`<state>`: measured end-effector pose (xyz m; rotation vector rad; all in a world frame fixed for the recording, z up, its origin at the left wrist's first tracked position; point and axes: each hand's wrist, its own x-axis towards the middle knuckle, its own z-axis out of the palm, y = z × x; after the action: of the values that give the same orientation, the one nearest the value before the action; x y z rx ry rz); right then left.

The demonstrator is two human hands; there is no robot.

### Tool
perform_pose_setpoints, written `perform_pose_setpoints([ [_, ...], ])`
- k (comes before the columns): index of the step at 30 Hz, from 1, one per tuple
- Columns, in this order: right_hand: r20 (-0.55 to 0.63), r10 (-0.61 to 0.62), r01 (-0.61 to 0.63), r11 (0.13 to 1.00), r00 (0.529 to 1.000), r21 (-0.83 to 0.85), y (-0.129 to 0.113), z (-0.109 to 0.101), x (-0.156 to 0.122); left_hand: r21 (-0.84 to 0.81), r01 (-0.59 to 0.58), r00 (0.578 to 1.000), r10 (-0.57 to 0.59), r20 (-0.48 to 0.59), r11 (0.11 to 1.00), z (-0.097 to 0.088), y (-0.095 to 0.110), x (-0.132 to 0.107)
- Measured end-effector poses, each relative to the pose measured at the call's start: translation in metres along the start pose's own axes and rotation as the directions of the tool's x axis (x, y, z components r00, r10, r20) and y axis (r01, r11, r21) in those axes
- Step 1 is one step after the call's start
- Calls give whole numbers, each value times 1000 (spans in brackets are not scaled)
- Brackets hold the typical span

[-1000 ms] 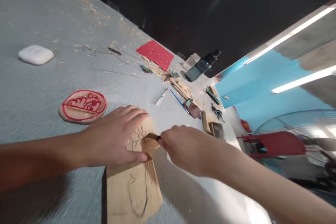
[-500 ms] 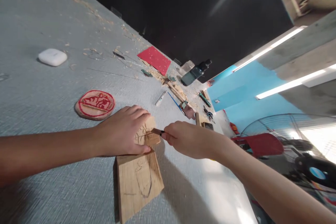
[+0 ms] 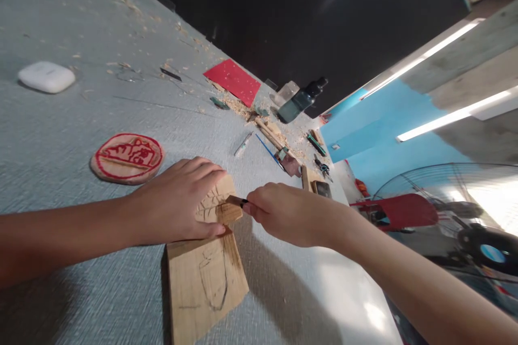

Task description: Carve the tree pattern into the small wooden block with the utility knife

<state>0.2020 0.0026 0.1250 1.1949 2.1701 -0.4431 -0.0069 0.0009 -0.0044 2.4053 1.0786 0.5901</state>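
Note:
A flat wooden board (image 3: pixel 202 280) with pencil lines and carved cuts lies on the grey table (image 3: pixel 81 118). My left hand (image 3: pixel 174 207) lies flat on its upper part, fingers together, pressing it down. My right hand (image 3: pixel 283 213) is closed round a small carving tool (image 3: pixel 236 201), whose dark blade touches the board's carved edge just right of my left fingertips.
A round wooden disc with a red carved design (image 3: pixel 127 157) lies left of the board. A white case (image 3: pixel 46 76) sits far left. Farther back are a red sheet (image 3: pixel 232 82), a dark bottle (image 3: pixel 299 101), loose tools and wood shavings (image 3: pixel 279 145). A fan (image 3: pixel 445 210) stands right.
The head view has shifted and tilted a little. Both hands stay on the board, and the tool's blade remains at the same carved spot.

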Motion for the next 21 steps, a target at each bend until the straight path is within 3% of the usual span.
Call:
perform_pose_setpoints([
  [21,-26,-80,80,997,996,15,8,12,4,-24,-6,1000,5,-17,1000,1,-1,-1],
])
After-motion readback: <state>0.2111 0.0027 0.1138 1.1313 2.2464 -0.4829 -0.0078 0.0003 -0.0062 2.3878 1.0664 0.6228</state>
